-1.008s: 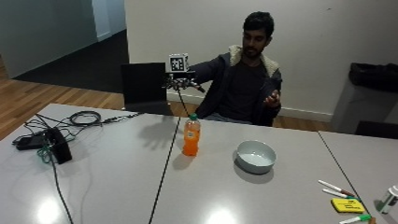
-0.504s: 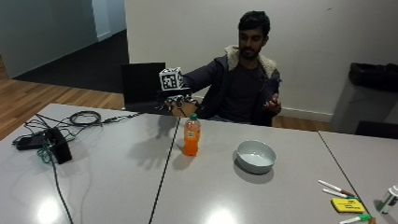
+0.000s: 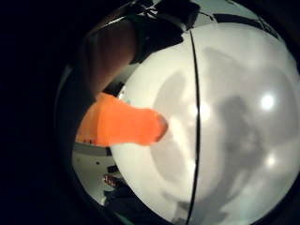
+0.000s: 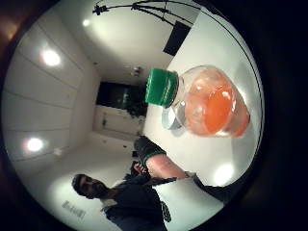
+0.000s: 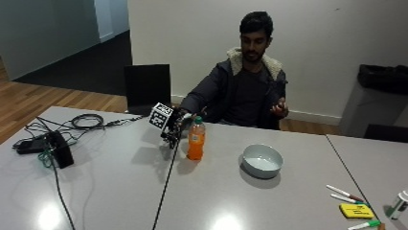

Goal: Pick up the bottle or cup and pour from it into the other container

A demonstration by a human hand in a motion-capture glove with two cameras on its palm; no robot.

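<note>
An orange drink bottle [image 5: 196,140] with a green cap [image 4: 161,86] stands upright on the grey table [image 5: 115,191], near the middle seam. My gloved right hand [image 5: 174,127] is low beside the bottle, on its left in the outside view, close to its upper half, fingers relaxed and holding nothing. In the palm views the bottle [image 3: 122,126] [image 4: 211,108] looms close, with one finger [image 3: 110,56] reaching out past it. A white bowl [image 5: 263,160] sits on the table to the bottle's right, apart from it.
Black cables and a small black device [image 5: 57,148] lie at the table's left end. Markers and a yellow block [image 5: 354,211] lie at the right front. A black chair [image 5: 148,88] stands behind the table. The person's bare hand [image 5: 278,109] is raised at chest height.
My gloved hand has come down from above the bottle's cap to the bottle's left side. Bottle and bowl have not moved.
</note>
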